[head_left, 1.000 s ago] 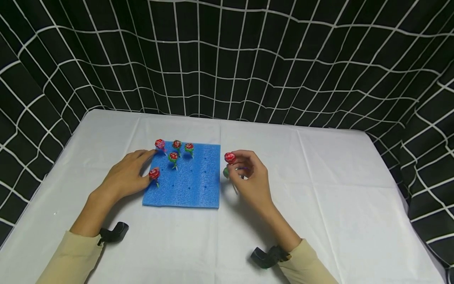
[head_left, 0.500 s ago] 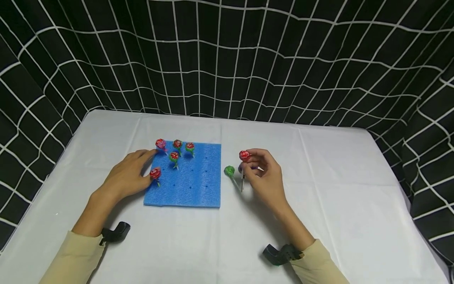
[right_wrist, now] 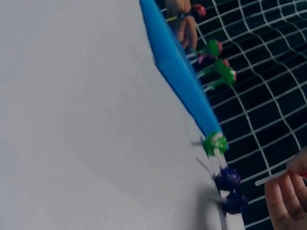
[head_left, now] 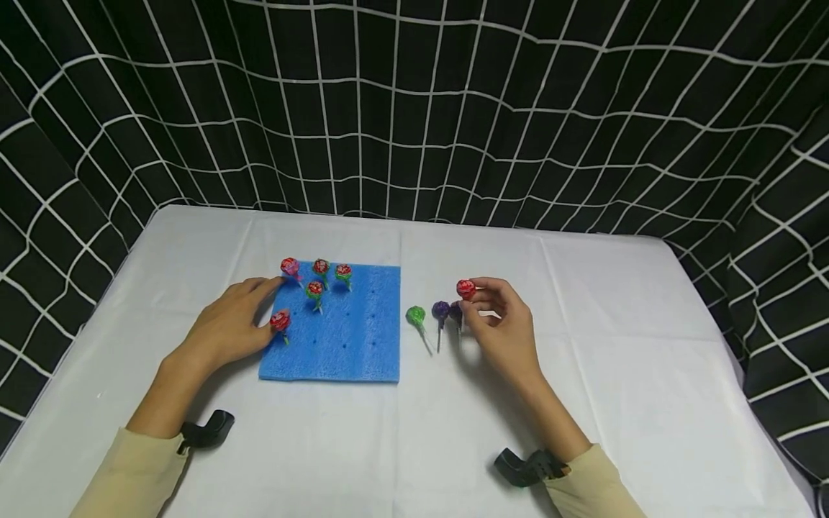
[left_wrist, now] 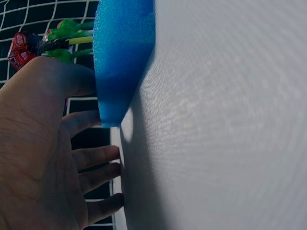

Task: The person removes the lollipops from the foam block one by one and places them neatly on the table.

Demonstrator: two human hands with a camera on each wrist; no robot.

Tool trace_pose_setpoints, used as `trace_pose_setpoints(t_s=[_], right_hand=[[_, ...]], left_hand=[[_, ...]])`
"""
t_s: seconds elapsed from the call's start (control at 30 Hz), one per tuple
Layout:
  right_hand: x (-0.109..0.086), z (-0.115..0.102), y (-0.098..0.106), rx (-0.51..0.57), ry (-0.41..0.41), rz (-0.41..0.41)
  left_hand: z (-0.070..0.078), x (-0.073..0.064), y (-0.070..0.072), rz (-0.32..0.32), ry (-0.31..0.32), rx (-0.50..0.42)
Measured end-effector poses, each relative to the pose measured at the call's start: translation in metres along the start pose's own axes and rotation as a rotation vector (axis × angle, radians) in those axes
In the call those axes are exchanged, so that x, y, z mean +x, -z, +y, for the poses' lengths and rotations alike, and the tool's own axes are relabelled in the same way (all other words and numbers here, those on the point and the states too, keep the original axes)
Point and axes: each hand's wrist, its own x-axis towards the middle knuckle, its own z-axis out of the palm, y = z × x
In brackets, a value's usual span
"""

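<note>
My left hand [head_left: 225,318] rests along the left edge of a blue foam board [head_left: 359,363], fingers extended. Its thumb lies beside a red-wrapped lollipop [head_left: 281,321] standing in the foam, its fingertips near the far left corner. Several other red lollipops with green or pink lower wrapping, such as a middle one [head_left: 314,289], stand upright in the board. Over the table to the right, my right hand [head_left: 508,327] pinches a red lollipop [head_left: 465,289] between thumb and fingers. In the right wrist view, its white stick [right_wrist: 269,178] points out from the fingers.
Between board and right hand, a green lollipop [head_left: 416,315], a purple lollipop [head_left: 440,310] and a second purple lollipop [head_left: 456,312], partly hidden, lie on the white tablecloth [head_left: 615,374]. Small holes dot the foam. Black cloth with a white grid [head_left: 414,115] surrounds the table.
My right hand has moved rightward with the red lollipop, away from the board. The green and purple lollipops behind it have come into view. My left hand has stayed in place.
</note>
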Motion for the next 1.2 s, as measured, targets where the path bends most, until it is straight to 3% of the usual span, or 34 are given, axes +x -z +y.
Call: trace_pose_setpoints(t_s=[0.43,0.8,1.2], right_hand=[[-0.001,0.009,0.014,-0.106,-0.091,0.003],[-0.001,0.015,0.021,-0.241,-0.095,-0.027],[0.004,0.020,0.027,-0.301,-0.136,-0.078]], left_hand=[[-0.001,0.001,0.000,0.002,-0.012,0.006],[-0.002,0.000,-0.002,0.003,0.001,0.006],[-0.002,-0.001,-0.001,0.006,-0.005,-0.003]])
